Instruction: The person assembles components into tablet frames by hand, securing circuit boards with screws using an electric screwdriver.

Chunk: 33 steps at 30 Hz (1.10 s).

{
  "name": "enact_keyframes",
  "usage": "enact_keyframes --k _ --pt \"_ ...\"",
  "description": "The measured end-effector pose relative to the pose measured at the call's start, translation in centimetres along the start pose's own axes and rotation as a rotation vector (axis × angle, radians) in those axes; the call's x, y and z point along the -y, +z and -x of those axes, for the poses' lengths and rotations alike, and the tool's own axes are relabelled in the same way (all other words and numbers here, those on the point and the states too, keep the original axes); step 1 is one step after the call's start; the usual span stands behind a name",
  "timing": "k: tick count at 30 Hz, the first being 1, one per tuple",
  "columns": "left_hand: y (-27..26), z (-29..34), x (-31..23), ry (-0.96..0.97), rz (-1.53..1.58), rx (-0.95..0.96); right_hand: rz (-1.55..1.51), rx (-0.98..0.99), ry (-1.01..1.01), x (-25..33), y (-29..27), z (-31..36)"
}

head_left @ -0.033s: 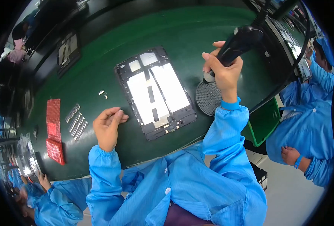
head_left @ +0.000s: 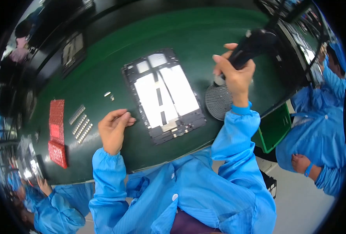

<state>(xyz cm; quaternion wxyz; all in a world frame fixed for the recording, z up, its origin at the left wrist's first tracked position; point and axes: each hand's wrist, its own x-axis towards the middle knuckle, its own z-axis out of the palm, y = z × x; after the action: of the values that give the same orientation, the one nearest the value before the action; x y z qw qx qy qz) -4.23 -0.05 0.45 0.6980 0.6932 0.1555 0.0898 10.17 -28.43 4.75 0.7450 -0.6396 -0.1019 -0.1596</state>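
An opened tablet [head_left: 169, 97] lies face down on the green table, its white battery cells and black frame showing. To its left, my left hand [head_left: 113, 130] hovers with curled fingers, thumb against the index finger; anything between the tips is hidden. My right hand [head_left: 238, 80] grips the handle of a black pistol-shaped handheld tool [head_left: 255, 43], held up right of the tablet. I cannot tell its exact kind. Beneath that hand sits a round grey disc with a grid pattern [head_left: 218, 103]; a pale round piece [head_left: 219, 80] shows at its upper edge.
Red bubble-wrap [head_left: 56, 134] and strips of small parts [head_left: 81, 124] lie at left. Two tiny pieces [head_left: 109, 94] sit nearer the tablet. A green bin [head_left: 273, 132] stands beside the right table edge. Co-workers in blue are at right [head_left: 311, 144] and lower left [head_left: 60, 212].
The whole view has shifted slightly, moving the table things a little in the picture. The tool and my right hand appear slightly further right. Both hands keep their pose.
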Motion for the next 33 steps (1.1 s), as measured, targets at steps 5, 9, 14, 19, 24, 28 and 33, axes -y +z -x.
enact_keyframes --k 5,9,14,19,24,28,33 --pt "0.3 -1.3 -0.8 -0.215 -0.029 0.112 0.029 -0.041 -0.163 2.7 -0.3 0.2" --pt "0.8 -1.8 -1.1 -0.223 0.031 0.183 -0.175 0.117 -0.204 3.7 3.4 0.7" --pt "1.6 -2.9 -0.9 -0.167 -0.022 0.179 -0.222 0.264 -0.143 3.0 8.1 1.7" --pt "1.8 -5.0 -0.6 -0.042 -0.052 0.165 -0.269 0.348 -0.124 2.6 11.4 1.8" --pt "2.0 -6.7 -0.7 -0.005 -0.111 0.144 -0.290 0.386 -0.095 2.1 13.7 1.5" --pt "1.9 -7.3 -0.9 -0.012 -0.181 0.199 -0.305 0.394 -0.049 1.2 15.3 1.4" --pt "1.2 -8.3 -1.7 -0.194 -0.152 0.259 -0.287 0.441 -0.018 0.2 17.2 1.6"
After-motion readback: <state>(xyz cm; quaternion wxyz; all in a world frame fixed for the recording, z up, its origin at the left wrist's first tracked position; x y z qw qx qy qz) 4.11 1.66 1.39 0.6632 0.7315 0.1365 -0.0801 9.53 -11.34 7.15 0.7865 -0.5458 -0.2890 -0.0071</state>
